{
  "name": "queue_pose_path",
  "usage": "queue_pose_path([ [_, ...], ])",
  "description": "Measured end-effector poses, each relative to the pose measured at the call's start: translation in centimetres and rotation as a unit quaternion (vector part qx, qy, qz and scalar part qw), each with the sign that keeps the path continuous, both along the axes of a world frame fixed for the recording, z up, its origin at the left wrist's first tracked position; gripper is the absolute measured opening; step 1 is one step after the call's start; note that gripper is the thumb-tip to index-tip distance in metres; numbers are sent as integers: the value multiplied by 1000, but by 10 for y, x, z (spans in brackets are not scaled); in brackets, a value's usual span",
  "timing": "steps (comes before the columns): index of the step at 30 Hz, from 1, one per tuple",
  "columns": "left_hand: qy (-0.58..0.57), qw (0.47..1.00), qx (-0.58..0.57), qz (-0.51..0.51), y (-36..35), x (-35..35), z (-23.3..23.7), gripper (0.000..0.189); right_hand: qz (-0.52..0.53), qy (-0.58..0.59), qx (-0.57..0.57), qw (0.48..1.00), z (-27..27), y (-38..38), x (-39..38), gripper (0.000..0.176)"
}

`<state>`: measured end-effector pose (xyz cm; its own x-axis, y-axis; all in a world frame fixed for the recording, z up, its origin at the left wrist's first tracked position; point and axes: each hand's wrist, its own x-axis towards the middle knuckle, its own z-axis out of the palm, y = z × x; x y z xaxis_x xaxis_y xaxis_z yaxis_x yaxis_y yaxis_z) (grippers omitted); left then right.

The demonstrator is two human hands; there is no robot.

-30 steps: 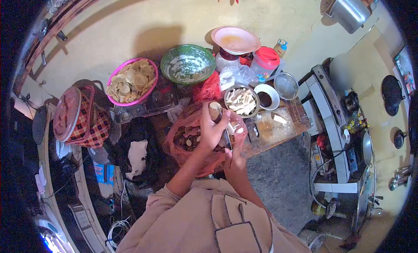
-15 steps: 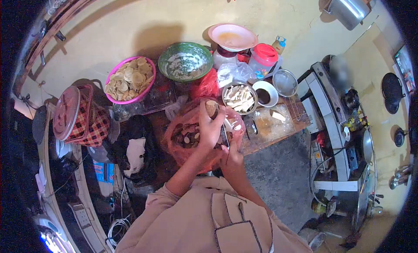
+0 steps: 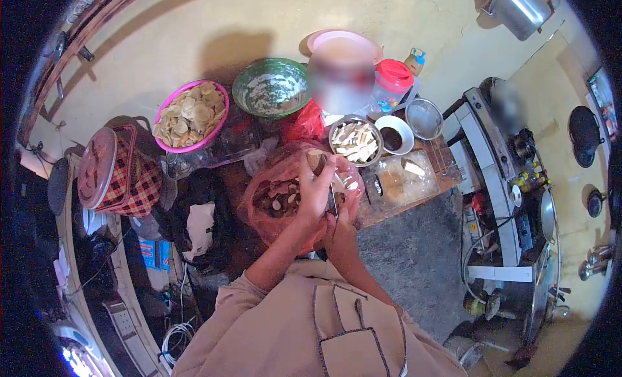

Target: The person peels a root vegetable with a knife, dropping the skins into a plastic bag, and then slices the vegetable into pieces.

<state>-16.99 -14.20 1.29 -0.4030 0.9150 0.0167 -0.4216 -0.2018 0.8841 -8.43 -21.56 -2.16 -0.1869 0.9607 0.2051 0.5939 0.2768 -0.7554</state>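
My left hand [image 3: 313, 194] is closed around a brown-skinned root [image 3: 316, 160], its pale cut end pointing away from me. Close beside it, my right hand [image 3: 341, 233] grips a knife [image 3: 332, 199] whose narrow blade lies along the root; the handle is mostly hidden in my fingers. Both hands are over an open, translucent red plastic bag [image 3: 254, 187]. Dark peel scraps [image 3: 277, 199] with pale pieces among them lie in the bag, and some white pieces show at its right side.
Behind the bag stand a metal bowl [image 3: 334, 136] of pale sticks, a white bowl [image 3: 407, 142] with dark contents, and a green basin [image 3: 241, 95]. A pink basket [image 3: 222, 121] holds pale round slices. At right are a cutting board [image 3: 395, 186], a strainer [image 3: 425, 119] and a stove [image 3: 486, 134].
The knife and my right hand have shifted slightly toward my body along the root. My left hand keeps its hold. The whole view has moved a little.
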Motion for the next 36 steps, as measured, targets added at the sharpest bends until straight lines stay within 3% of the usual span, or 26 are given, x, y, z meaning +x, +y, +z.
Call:
queue_pose_path([
  [3,31,999,-10,-8,0,-2,-2,17,-9,27,-35,999,-2,0,-1,42],
  [7,1,1000,-14,-13,-2,0,0,19,-40,-51,17,998,-17,2,0,42],
  [11,-16,999,-40,-18,-6,1,6,19,-36,-42,23,998,-22,4,1,42],
  [17,7,1000,-20,0,-2,2,-15,19,-51,-111,139,983,-14,6,0,38],
  [19,37,999,-2,18,-2,1,-15,20,-40,-86,110,989,-9,6,0,37],
  [24,100,994,8,33,-2,-1,-19,23,-6,38,-133,990,14,-2,2,33],
  [27,116,992,-1,43,-5,-2,-12,22,-11,29,-116,993,14,-4,3,33],
  [30,173,982,59,49,-8,-7,7,21,4,39,-23,999,17,-6,4,31],
  [33,164,981,81,57,-8,-7,9,18,17,56,-7,998,23,-8,4,28],
  [36,80,996,31,37,-9,-5,0,16,3,51,-34,998,13,-10,1,30],
])
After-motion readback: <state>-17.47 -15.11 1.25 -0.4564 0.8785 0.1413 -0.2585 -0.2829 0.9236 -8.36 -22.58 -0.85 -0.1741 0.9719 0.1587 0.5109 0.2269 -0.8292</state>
